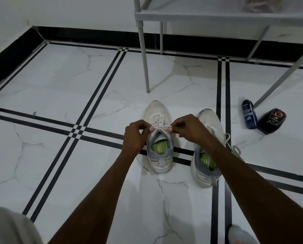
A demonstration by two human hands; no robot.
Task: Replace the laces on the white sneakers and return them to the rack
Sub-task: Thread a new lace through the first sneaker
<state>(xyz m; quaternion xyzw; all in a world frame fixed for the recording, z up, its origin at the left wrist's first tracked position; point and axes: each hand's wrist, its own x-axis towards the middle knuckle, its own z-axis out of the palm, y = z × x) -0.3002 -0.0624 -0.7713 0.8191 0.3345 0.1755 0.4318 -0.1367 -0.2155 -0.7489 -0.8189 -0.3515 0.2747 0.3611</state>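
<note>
left sneaker (158,138), under both hands: white upper, grey collar, lime-green insole
lace (160,128), between the left hand (134,136) and right hand (189,127): white, pale pink tips at the fingers
right sneaker (207,155), beneath the right forearm: white, grey lining, green insole, white lace
floor (59,85), around the hands: white marble veining, paired black stripes crossing
skirting (94,35), far beyond the hands: black
rack (217,14), beyond the hands: light grey
bottle (249,114), right of the right hand: dark blue, white print
second bottle (272,120), further right: black, red mark
</note>
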